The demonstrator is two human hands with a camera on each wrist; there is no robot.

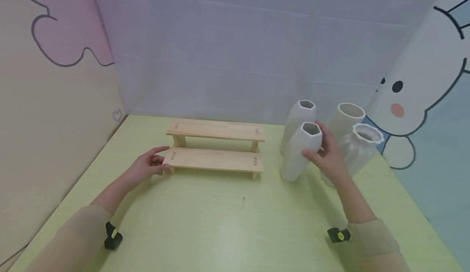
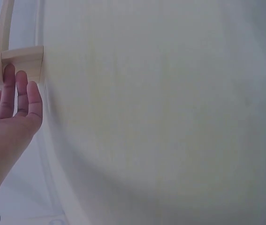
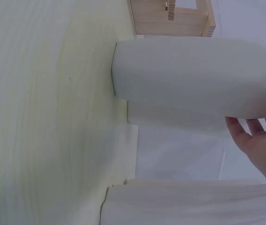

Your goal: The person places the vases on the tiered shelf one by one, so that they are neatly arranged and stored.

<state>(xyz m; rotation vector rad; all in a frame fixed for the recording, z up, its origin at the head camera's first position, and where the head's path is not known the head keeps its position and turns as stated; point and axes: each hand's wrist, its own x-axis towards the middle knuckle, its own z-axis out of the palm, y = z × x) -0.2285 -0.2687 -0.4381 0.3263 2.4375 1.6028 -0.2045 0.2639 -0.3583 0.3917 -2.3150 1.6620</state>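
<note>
Front vase [image 1: 298,157], mouth visible only in head view, fills curled right grip [image 1: 330,155]; left grip [image 1: 144,168] pinches shelf [image 1: 216,159].

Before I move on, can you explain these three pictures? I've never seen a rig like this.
No machine here: each grip is a person's bare hand. The wide picture looks down from the head; the other two look out from the wrists. On the pale yellow-green table, the left grip pinches the left end of a pale wooden two-tier stand. The right grip holds a tall white faceted vase. Behind it stands a second white faceted vase; to the right stand a white round-mouthed vase and a white ruffled-rim vase.
</note>
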